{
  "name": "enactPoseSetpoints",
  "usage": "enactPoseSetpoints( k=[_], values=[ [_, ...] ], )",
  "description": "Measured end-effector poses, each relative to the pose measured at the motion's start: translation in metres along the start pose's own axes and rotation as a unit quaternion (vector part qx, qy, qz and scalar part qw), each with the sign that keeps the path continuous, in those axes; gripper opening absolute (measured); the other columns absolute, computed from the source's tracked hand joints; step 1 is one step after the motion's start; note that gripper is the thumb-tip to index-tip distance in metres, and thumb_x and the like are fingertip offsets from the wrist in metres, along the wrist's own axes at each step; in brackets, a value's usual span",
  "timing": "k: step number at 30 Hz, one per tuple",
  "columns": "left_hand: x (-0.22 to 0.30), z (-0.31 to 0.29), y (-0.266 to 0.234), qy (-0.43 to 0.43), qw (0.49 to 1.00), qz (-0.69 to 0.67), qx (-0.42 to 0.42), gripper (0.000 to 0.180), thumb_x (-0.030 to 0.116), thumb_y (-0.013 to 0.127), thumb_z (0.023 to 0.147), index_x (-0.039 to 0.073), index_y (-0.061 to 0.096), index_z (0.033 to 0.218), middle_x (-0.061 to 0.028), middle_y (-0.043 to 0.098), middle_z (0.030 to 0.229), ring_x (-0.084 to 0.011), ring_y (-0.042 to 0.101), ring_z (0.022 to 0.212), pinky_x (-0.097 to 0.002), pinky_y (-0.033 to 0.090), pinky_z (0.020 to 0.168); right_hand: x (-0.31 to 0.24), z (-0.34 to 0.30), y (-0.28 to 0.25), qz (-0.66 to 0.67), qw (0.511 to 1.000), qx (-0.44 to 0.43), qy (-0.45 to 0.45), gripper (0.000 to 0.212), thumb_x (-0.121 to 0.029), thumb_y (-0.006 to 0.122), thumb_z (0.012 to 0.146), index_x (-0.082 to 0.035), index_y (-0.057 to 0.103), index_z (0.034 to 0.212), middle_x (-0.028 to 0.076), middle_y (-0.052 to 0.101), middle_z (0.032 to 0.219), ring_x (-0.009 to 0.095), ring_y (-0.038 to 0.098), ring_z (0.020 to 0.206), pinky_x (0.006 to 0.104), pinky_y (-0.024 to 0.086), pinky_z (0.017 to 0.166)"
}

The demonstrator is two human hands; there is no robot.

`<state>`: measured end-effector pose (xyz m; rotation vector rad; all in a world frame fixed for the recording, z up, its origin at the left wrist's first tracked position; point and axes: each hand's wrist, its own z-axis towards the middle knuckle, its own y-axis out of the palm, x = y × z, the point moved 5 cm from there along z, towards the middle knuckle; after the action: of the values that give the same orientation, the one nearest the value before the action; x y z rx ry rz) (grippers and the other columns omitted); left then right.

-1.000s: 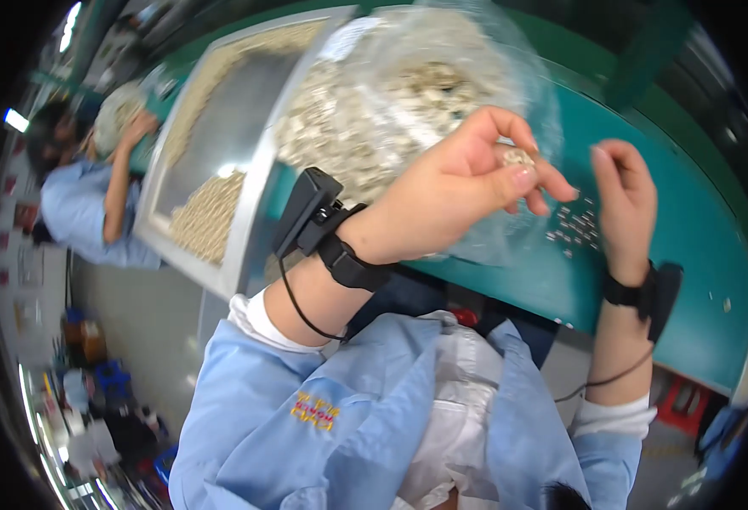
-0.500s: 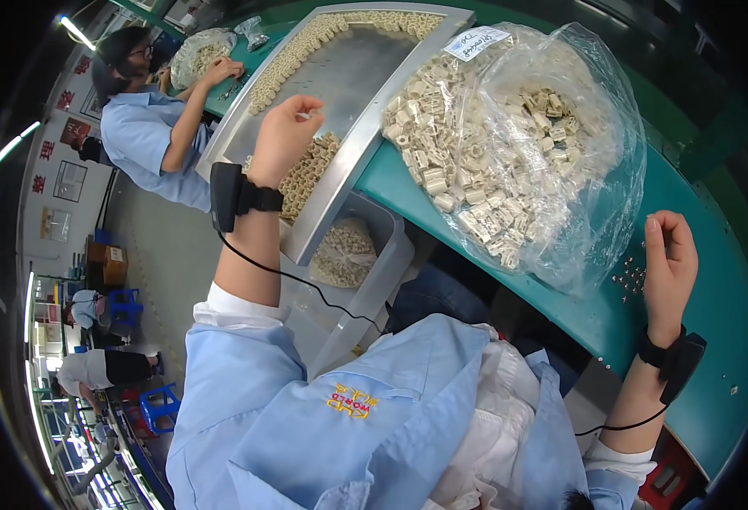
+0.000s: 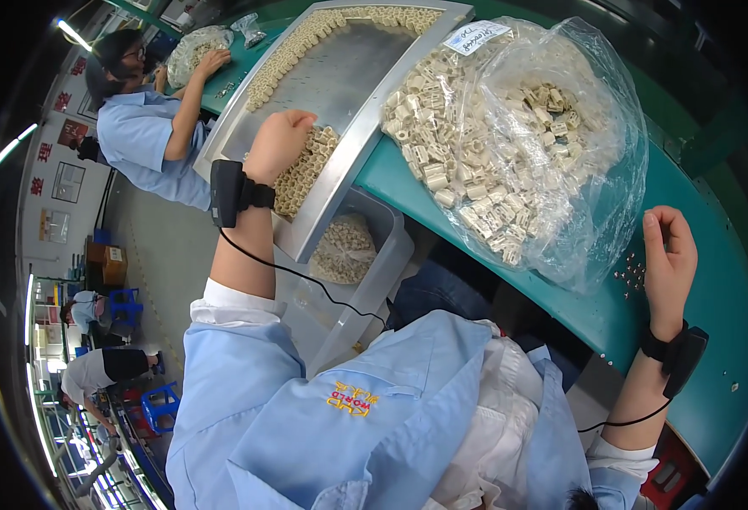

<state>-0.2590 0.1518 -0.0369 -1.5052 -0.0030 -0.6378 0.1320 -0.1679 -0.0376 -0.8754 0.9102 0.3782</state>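
**Hand positions relative to the metal tray**

The metal tray (image 3: 352, 64) lies tilted on the green worktop (image 3: 705, 255), its near corner overhanging the worktop edge above a clear plastic bin (image 3: 365, 255) that holds more parts. Rows of small cream plastic parts (image 3: 301, 174) line the tray's near and far rims; the centre of the tray is bare metal.

The left hand (image 3: 278, 143) rests on the part rows at the tray's near rim, fingers curled down over them. Whether it is grasping a part cannot be told.

To the right of the tray, touching its long edge, sits a clear bag (image 3: 518, 136) full of the same cream parts. Beyond the bag, well apart from the tray, the right hand (image 3: 670, 263) is raised over the worktop with fingers loosely curled, holding nothing visible. Small metal pieces (image 3: 629, 276) lie scattered just beside it. Bare worktop extends right of this hand to the rim.
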Motion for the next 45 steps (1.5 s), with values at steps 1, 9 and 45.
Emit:
enactPoseSetpoints(
  k=[1, 9, 45],
  values=[
    [0.004, -0.002, -0.003, 0.016, 1.000, 0.000, 0.020, 0.024, 0.020, 0.057, 0.085, 0.001, 0.063, 0.100, -0.0077, 0.064, 0.078, -0.0108, 0.058, 0.075, -0.0251, 0.045, 0.068, 0.000, 0.001, 0.000, 0.000, 1.000, -0.001, -0.004, 0.012, -0.014, 0.055, 0.089, -0.002, 0.054, 0.089, -0.004, 0.050, 0.080, 0.003, 0.042, 0.072, 0.0154, 0.034, 0.064],
    [0.128, -0.042, -0.011, 0.166, 0.966, -0.176, 0.085, 0.020, 0.017, 0.056, 0.085, 0.002, 0.064, 0.096, -0.0145, 0.063, 0.084, -0.0232, 0.060, 0.077, -0.0297, 0.046, 0.068, -0.005, 0.003, -0.001, 0.005, 1.000, 0.018, 0.000, 0.013, -0.015, 0.056, 0.089, -0.002, 0.055, 0.088, -0.005, 0.050, 0.078, 0.002, 0.042, 0.070, 0.0157, 0.034, 0.063],
    [0.325, -0.051, 0.131, 0.326, 0.791, -0.493, -0.159, 0.021, 0.011, 0.065, 0.077, 0.002, 0.058, 0.095, -0.0064, 0.062, 0.083, -0.0138, 0.059, 0.075, -0.0265, 0.047, 0.067, 0.001, 0.001, -0.001, -0.206, 0.958, -0.197, 0.011, 0.009, -0.003, 0.061, 0.076, -0.001, 0.058, 0.084, 0.006, 0.053, 0.081, 0.017, 0.054, 0.073, 0.0258, 0.044, 0.064]
  ],
)
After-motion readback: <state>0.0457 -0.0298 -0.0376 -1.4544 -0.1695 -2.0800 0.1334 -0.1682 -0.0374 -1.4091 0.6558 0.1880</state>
